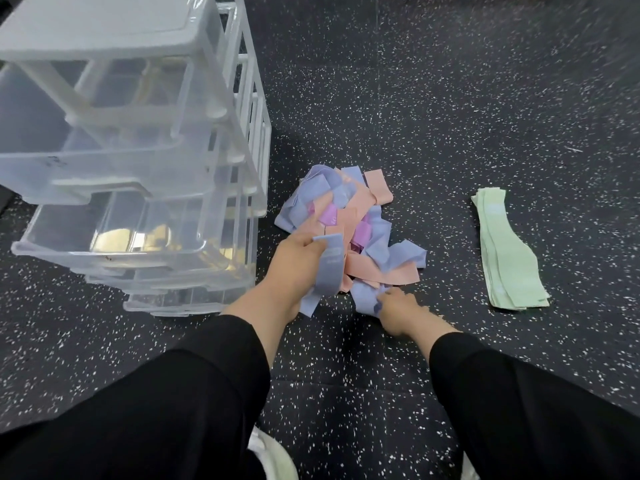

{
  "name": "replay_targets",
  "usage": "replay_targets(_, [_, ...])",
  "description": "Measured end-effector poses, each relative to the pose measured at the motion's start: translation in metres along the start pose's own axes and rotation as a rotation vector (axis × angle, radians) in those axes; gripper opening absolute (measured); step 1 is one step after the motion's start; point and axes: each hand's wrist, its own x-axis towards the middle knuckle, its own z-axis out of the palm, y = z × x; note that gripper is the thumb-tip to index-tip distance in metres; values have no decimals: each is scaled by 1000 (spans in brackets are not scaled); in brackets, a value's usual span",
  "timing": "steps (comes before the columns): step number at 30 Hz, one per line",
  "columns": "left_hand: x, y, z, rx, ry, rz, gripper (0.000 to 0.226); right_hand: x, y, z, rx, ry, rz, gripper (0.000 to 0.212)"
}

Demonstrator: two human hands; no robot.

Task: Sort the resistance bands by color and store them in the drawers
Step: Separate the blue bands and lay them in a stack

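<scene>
Speckled floor [450, 98] bears drawer unit [138, 168], mixed bands [349, 230], green stack [509, 251].

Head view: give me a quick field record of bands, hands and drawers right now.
left hand: gripping blue bands
right hand: pinching a blue band at the pile's near edge
pile: blue, pink, purple bands mixed, on floor
green stack: sorted, right of pile
drawers: left of pile, several pulled open

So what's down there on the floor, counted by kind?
Drawer unit: 1
Green band stack: 1
Mixed pile of blue, pink and purple bands: 1
Hands: 2, left hand gripping a blue band, right hand at the pile
Total: 5
The tangled bands are too jumbled to count singly.
</scene>
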Motion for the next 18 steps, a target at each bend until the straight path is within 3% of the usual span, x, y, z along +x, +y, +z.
replay_targets(5, [5, 1, 3, -27, -8, 5, 33, 7, -11, 0, 144, 65, 99, 35])
replay_targets(10, [0, 13, 6, -31, -7, 31, 30, 2, -12, -14, 740, 333, 164, 31])
replay_targets(12, [-5, 16, 6, -36, -19, 54, 33, -7, -11, -21, 851, 443, 202, 32])
replay_targets(16, [-23, 30, 4, -55, 23, 82, 47, -36, -12, -36, 1037, 432, 139, 22])
replay_targets(18, [-33, 44, 3, -66, 37, 131, 40, -55, -13, -52, 1107, 408, 70, 13])
